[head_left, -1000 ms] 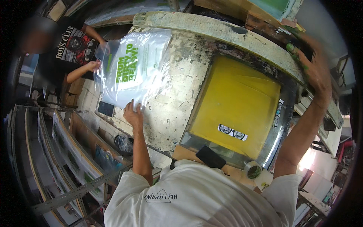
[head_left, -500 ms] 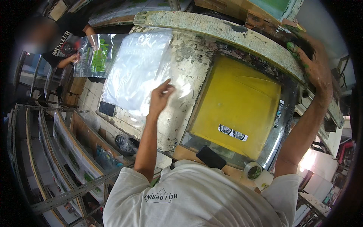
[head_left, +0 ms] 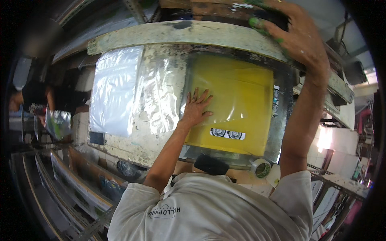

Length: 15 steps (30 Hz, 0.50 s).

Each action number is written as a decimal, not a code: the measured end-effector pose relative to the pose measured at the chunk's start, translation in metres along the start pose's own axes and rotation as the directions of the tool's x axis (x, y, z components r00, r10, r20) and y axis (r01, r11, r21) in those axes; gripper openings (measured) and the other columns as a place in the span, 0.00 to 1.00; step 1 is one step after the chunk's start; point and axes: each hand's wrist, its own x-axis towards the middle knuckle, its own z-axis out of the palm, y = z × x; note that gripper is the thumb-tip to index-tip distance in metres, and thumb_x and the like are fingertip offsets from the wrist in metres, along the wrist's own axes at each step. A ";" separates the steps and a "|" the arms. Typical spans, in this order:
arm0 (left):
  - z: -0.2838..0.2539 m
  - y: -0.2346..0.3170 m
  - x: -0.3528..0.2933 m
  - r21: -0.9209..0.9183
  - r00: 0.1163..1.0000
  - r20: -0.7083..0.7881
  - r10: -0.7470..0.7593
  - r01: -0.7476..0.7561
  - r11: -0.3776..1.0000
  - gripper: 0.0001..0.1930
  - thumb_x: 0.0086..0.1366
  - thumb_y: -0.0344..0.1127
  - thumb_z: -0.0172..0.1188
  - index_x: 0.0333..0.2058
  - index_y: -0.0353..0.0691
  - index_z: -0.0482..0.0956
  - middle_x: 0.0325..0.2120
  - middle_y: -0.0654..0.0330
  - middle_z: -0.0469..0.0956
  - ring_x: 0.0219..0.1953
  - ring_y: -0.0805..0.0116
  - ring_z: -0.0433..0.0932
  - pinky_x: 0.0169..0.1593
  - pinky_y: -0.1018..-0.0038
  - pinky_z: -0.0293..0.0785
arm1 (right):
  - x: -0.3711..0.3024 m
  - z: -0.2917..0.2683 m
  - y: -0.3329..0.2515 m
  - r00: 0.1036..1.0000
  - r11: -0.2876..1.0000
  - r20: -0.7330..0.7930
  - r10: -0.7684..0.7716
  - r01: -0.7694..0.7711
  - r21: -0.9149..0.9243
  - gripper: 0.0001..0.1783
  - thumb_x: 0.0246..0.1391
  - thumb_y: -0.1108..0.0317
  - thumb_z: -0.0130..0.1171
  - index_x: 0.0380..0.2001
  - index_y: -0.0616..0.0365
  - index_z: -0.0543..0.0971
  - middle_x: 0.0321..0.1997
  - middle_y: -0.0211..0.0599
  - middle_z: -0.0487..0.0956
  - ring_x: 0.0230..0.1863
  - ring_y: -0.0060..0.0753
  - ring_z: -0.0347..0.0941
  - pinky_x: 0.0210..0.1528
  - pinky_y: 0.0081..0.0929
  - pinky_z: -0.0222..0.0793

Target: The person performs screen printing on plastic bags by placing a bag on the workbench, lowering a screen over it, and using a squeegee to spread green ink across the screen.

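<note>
My left hand (head_left: 198,107) lies flat with spread fingers on the left part of a yellow panel (head_left: 237,84). Beneath and beside it, a clear plastic sheet (head_left: 230,110) covers part of the panel. Another shiny clear sheet (head_left: 163,104) lies left of the hand, near a stack of plastic bags (head_left: 114,92). My right hand (head_left: 301,36), with green stains on thumb and fingers, is closed around a dark-stained wooden bar (head_left: 225,16) at the top right. Some of its fingers are cut off by the view. A long pale beam (head_left: 185,34) passes just below that hand.
A black phone (head_left: 211,164) and a tape roll (head_left: 261,168) sit along the near edge. A small dark block (head_left: 97,138) lies by the bag stack. Racks (head_left: 60,180) stand at the lower left. Another person (head_left: 38,98) at the left handles a green-printed clear bag (head_left: 58,124).
My left hand moved right from beside the bag stack onto the yellow panel, and its fingers spread; a clear sheet now overlaps the panel. The other person's printed bag has gone lower. The view has shifted.
</note>
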 end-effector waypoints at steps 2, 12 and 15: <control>0.014 0.022 0.027 -0.024 0.997 0.002 0.077 -0.077 0.997 0.40 0.56 0.57 0.63 0.65 0.55 0.62 0.70 0.63 0.51 0.72 0.46 0.42 0.71 0.44 0.39 | 0.001 -0.002 0.002 1.000 1.000 -0.006 0.002 -0.002 0.029 0.22 0.46 0.55 0.63 0.39 0.61 0.83 0.36 0.49 0.82 0.39 0.44 0.76 0.47 0.39 0.71; 0.044 0.090 0.068 -0.065 0.961 0.131 0.242 -0.235 0.970 0.39 0.58 0.57 0.61 0.65 0.50 0.61 0.70 0.62 0.48 0.72 0.49 0.39 0.72 0.47 0.31 | 0.002 -0.017 -0.024 0.979 0.982 0.092 0.181 -0.185 0.027 0.20 0.48 0.57 0.62 0.39 0.60 0.83 0.31 0.48 0.83 0.33 0.41 0.77 0.41 0.38 0.72; 0.046 0.095 0.064 -0.090 0.960 0.127 0.251 -0.241 0.966 0.39 0.59 0.57 0.60 0.66 0.50 0.61 0.71 0.62 0.48 0.73 0.49 0.38 0.72 0.47 0.29 | -0.003 -0.024 -0.022 0.990 0.983 0.116 0.084 -0.101 0.153 0.20 0.49 0.57 0.62 0.40 0.60 0.83 0.31 0.47 0.83 0.31 0.39 0.77 0.39 0.36 0.72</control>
